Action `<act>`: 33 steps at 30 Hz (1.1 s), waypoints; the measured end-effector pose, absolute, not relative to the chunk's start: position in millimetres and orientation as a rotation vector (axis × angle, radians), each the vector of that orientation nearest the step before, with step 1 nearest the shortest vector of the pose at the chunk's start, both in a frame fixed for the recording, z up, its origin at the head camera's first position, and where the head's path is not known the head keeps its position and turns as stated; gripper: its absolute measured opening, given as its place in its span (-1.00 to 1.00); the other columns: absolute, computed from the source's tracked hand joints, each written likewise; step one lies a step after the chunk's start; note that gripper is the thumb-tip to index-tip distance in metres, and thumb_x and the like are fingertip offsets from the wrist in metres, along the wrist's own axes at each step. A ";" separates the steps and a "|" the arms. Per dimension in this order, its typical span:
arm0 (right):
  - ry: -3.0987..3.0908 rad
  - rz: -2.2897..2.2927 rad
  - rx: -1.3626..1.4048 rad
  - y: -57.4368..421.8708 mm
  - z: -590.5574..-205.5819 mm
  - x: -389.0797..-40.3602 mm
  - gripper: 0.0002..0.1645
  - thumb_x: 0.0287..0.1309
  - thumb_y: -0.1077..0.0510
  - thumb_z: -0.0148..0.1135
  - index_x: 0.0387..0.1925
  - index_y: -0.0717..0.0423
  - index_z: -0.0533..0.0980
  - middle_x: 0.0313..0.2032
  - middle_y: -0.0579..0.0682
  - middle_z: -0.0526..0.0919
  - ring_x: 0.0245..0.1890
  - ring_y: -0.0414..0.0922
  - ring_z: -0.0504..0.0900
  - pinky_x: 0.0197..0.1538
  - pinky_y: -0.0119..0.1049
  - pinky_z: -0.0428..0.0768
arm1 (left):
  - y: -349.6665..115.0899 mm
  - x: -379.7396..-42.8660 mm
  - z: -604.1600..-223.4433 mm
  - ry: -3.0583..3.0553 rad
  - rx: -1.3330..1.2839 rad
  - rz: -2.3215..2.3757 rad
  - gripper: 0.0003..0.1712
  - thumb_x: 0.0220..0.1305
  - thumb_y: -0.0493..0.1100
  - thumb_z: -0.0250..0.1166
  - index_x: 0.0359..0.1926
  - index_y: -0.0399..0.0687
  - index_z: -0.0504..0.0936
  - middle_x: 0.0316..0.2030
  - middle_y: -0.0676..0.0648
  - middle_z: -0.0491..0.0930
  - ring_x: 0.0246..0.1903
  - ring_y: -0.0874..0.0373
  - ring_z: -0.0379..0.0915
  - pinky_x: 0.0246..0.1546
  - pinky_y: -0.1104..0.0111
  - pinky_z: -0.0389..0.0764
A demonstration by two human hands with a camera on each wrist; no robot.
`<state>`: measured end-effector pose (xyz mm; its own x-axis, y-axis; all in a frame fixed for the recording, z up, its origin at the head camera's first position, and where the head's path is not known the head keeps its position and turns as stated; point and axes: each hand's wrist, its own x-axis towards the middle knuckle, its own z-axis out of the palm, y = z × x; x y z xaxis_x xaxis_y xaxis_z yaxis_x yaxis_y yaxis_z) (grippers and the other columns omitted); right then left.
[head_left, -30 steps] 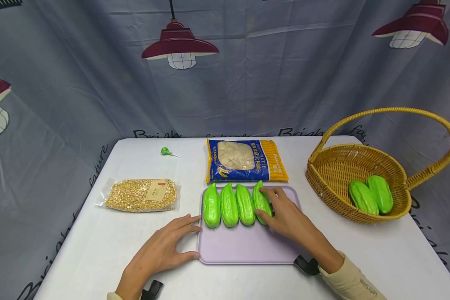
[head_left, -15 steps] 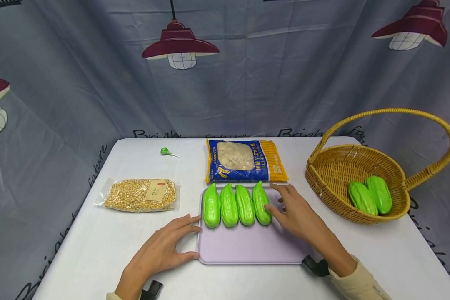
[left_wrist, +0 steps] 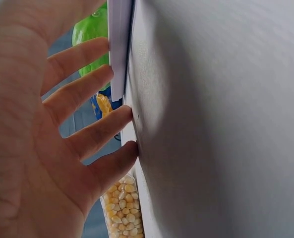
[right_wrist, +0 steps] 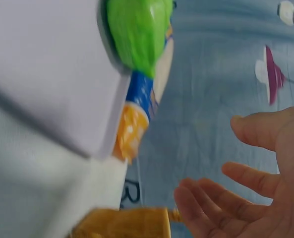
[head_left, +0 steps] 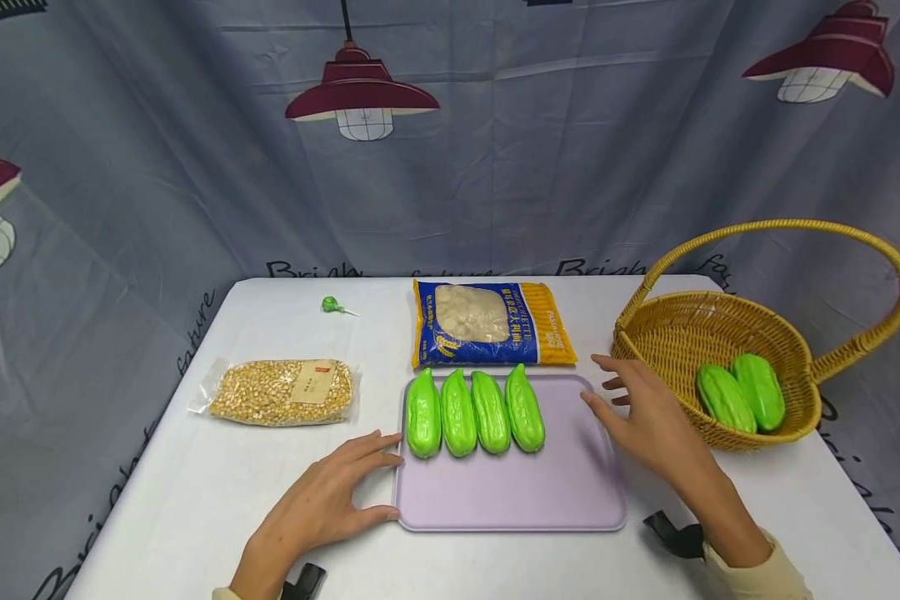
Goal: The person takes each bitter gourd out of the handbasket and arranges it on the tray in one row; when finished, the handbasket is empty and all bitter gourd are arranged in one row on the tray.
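Several bright green, ridged vegetables that look like bitter melons point(head_left: 525, 410) lie side by side along the back left of a pale purple tray point(head_left: 510, 500). My left hand point(head_left: 322, 496) touches the tray's left rim with spread, straight fingers point(left_wrist: 94, 82). Over the right side of the tray, between it and the basket, hovers my right hand point(head_left: 648, 417), its fingers loosely bent and holding nothing. Two more green vegetables point(head_left: 757, 392) sit inside a woven basket point(head_left: 690, 333) with a tall handle. The right wrist view is blurred, with the empty palm at its lower right.
Behind the tray lies a blue and yellow pasta bag point(head_left: 472, 312). A clear pack of corn kernels point(head_left: 270, 392) is at the left, and a green lollipop point(head_left: 332, 305) lies farther back. A grey curtain point(head_left: 495, 192) hangs behind the table.
My right hand has let go of the rightmost green vegetable on the tray and moved right, toward the basket. The left hand has stayed at the tray's rim.
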<state>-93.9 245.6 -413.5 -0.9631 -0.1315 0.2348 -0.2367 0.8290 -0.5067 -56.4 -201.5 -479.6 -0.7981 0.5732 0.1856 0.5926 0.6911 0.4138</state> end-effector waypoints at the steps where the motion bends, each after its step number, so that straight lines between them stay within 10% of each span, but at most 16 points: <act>1: -2.818 0.808 0.277 250.3 -411.3 -93.4 -0.32 0.39 0.12 0.46 0.43 0.23 0.46 0.15 0.33 0.63 -0.04 0.26 0.75 -0.07 0.21 0.82 | -201.5 -56.4 -479.9 -2.847 -0.984 -0.720 -0.30 0.14 0.31 0.61 0.23 0.16 0.72 0.47 0.06 0.52 0.47 -0.08 0.44 0.44 0.01 0.56; 11: -2.769 0.773 0.183 299.9 -395.3 -87.6 -0.22 0.28 0.06 0.57 0.41 0.24 0.47 0.19 0.37 0.60 0.01 0.34 0.70 -0.06 0.36 0.73 | -201.9 -55.3 -479.9 -2.850 -0.976 -0.715 -0.31 0.14 0.30 0.62 0.23 0.18 0.73 0.47 0.08 0.52 0.47 -0.07 0.45 0.43 0.02 0.57; 15: -2.754 0.764 0.173 318.0 -392.9 -86.8 -0.20 0.26 0.09 0.59 0.41 0.27 0.46 0.20 0.39 0.57 0.00 0.36 0.70 -0.14 -0.27 0.83 | -201.8 -55.2 -480.2 -2.854 -0.974 -0.712 -0.31 0.14 0.31 0.62 0.23 0.19 0.72 0.47 0.09 0.52 0.47 -0.06 0.44 0.43 0.02 0.57; 18: -2.744 0.768 0.165 328.9 -393.4 -86.7 -0.20 0.25 0.12 0.59 0.40 0.31 0.46 0.21 0.41 0.57 -0.01 0.38 0.71 -0.22 -0.81 0.54 | -201.8 -55.2 -480.2 -2.856 -0.972 -0.712 -0.30 0.14 0.32 0.62 0.24 0.19 0.72 0.47 0.09 0.52 0.47 -0.06 0.44 0.43 0.02 0.57; 21: -2.752 0.758 0.130 338.4 -395.1 -86.3 -0.19 0.27 0.10 0.58 0.42 0.33 0.45 0.21 0.44 0.55 -0.02 0.42 0.71 -0.26 -0.92 0.37 | -201.8 -55.4 -480.0 -2.855 -0.973 -0.714 -0.30 0.13 0.31 0.62 0.23 0.18 0.72 0.47 0.09 0.52 0.47 -0.07 0.44 0.43 0.02 0.57; 27: -2.788 0.705 0.056 358.0 -402.9 -88.1 -0.13 0.28 0.03 0.57 0.46 0.32 0.42 0.20 0.48 0.53 -0.01 0.43 0.66 -0.29 -0.73 0.43 | -201.3 -55.6 -479.5 -2.862 -0.975 -0.721 -0.30 0.14 0.31 0.62 0.24 0.17 0.73 0.48 0.08 0.51 0.47 -0.07 0.44 0.44 0.01 0.57; 33: -2.787 0.633 0.055 375.3 -411.2 -90.4 -0.13 0.20 0.12 0.62 0.43 0.35 0.43 0.17 0.50 0.54 -0.10 0.49 0.68 -0.35 0.07 0.80 | -201.1 -56.4 -478.9 -2.860 -0.976 -0.724 -0.30 0.14 0.31 0.62 0.23 0.16 0.73 0.48 0.08 0.51 0.47 -0.08 0.44 0.43 0.01 0.57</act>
